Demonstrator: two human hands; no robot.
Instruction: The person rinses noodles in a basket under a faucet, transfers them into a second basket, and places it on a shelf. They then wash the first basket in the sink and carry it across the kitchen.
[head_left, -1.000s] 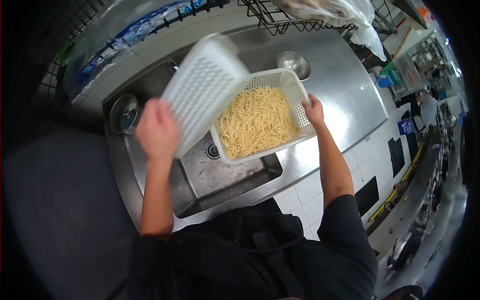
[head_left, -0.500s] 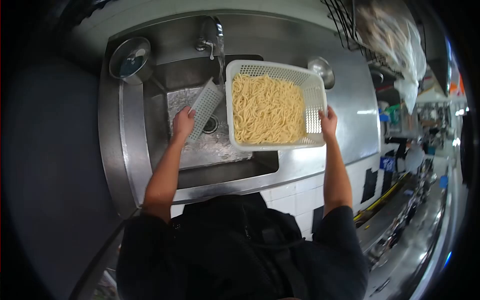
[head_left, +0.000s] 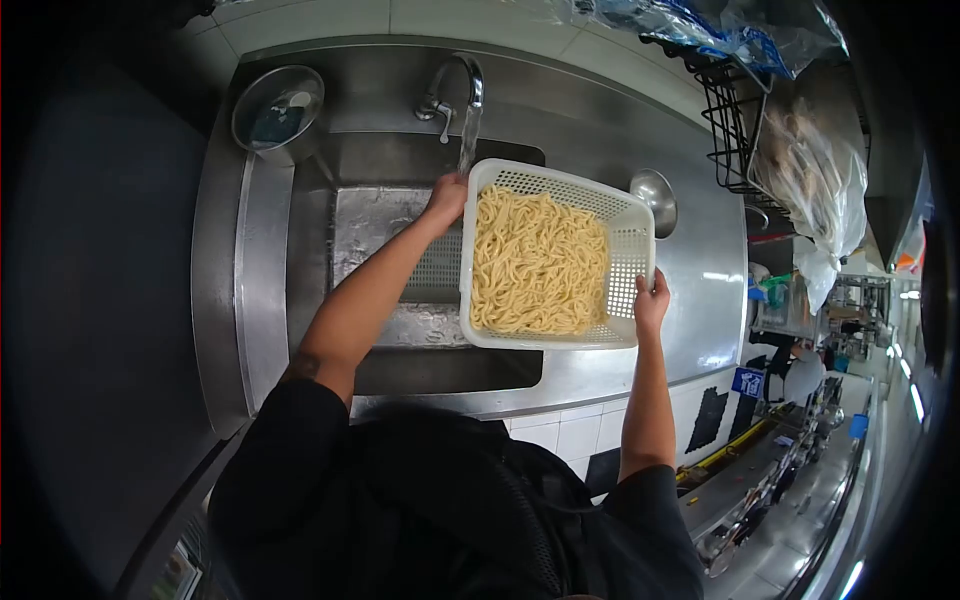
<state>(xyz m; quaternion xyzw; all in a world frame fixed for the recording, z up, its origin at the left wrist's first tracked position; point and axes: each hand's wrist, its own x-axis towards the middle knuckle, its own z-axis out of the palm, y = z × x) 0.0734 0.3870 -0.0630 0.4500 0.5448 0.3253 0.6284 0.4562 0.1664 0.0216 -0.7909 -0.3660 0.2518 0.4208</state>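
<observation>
Has let go of the lid [head_left: 435,268] with the left hand [head_left: 447,195]. Half a second ago pressed that perforated lid down near the drain; now leaves it lying in the sink [head_left: 365,230], partly hidden under the basket [head_left: 628,262].

Clamps the freed left hand over the basket's far left corner, fingers curled on the rim. Keeps the right hand [head_left: 650,298] closed on the near right rim, as before. So holds the basket with both hands instead of one.

Has also swung the basket leftward: holds it above the sink now, tilted a little, with the far left corner just beside the tap [head_left: 455,85] and its running water [head_left: 468,135]. Cannot tell whether the stream lands inside the basket or just past the rim.

Carries the noodles [head_left: 538,265] heaped inside, none spilled that shows.

Judging by this, steadies the load with the second hand and brings the noodles to the water, with the lid out of play.

Leaves the bowl [head_left: 655,197] on the counter behind the basket, untouched.
</observation>
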